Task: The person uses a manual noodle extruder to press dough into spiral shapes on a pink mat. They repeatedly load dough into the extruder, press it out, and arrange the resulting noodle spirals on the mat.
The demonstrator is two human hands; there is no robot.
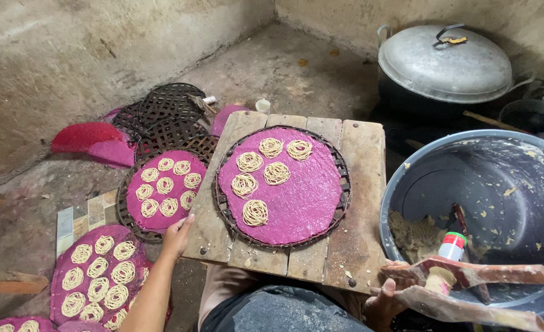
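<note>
A: We note the left hand [176, 237] at the near left corner of the wooden worktop [361, 184], fingers laid together against the board's edge, clamped on nothing.

B: And we log the right hand [384, 302] low at the right, fingers closed around the handles of a wooden noodle press [468, 283], which sits over the rim of a big grey basin [518, 184].

A: Dough [414, 237] lies in the basin's bottom; a small bottle with a red and green cap [452, 245] stands just behind the press.

B: On the worktop we see a round woven tray with a magenta liner [302, 197], six noodle coils [266, 172] on its far left part.

A: A second filled tray [161, 190] sits on the floor to the left, more near our knee [96, 276], and empty dark trays [167, 107] beyond.

B: A lidded metal pot [444, 64] stands behind the basin.
</note>
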